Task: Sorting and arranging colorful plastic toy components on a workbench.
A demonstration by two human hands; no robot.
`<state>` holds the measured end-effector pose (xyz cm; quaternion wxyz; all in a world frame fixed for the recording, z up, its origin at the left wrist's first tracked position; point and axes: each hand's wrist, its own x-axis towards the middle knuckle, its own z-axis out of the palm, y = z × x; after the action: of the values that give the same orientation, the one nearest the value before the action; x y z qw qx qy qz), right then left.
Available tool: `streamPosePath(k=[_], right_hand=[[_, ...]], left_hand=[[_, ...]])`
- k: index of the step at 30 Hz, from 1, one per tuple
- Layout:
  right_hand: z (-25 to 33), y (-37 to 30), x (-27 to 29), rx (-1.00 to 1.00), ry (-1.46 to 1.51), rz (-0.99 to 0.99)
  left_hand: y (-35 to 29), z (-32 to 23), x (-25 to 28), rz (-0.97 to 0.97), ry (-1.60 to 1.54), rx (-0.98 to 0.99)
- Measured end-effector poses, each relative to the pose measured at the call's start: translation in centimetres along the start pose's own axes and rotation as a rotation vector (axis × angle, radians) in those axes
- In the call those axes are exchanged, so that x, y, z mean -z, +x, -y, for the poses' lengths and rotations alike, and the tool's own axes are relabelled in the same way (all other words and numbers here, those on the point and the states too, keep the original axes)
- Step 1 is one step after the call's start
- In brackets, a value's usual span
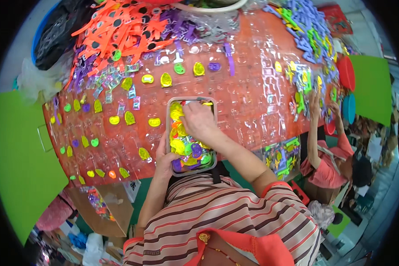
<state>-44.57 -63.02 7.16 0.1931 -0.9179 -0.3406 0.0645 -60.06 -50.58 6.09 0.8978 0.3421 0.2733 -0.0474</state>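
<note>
A rectangular clear plastic container [168,103] is tilted at the table's near edge, in front of my body. Small plastic pieces [178,146] fill it, mostly yellow, with some purple, green and orange. My left hand [165,156] grips its left wall, fingers along the side and thumb over the edge. My right hand [198,119] is inside the upper part of the container, its fingers curled down among the pieces. Its fingertips are hidden, so what they pinch cannot be made out. Clear moulded plastic trays [241,95] cover the red table, some pockets holding single yellow, green or purple pieces.
Orange strap-like pieces [119,31] are heaped at the far left, purple straps [181,29] beside them. Blue and green plastic parts [308,31] lie at the far right. Another person [330,164] works on the right. A cardboard box [113,213] stands below the table's left edge.
</note>
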Motion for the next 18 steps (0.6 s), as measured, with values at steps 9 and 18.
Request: streamPosePath(k=[9,18], right_hand=[[2.5,-4.4,-0.7,-0.136,0.235,-0.136],[-0.9,-7.0,1.2,-0.120,0.448,-0.188]], left_hand=[[-2.1,-0.1,2.7,0.060,0.022,0.064],[-3.0,1.3,2.1,0.061,0.058,0.015]])
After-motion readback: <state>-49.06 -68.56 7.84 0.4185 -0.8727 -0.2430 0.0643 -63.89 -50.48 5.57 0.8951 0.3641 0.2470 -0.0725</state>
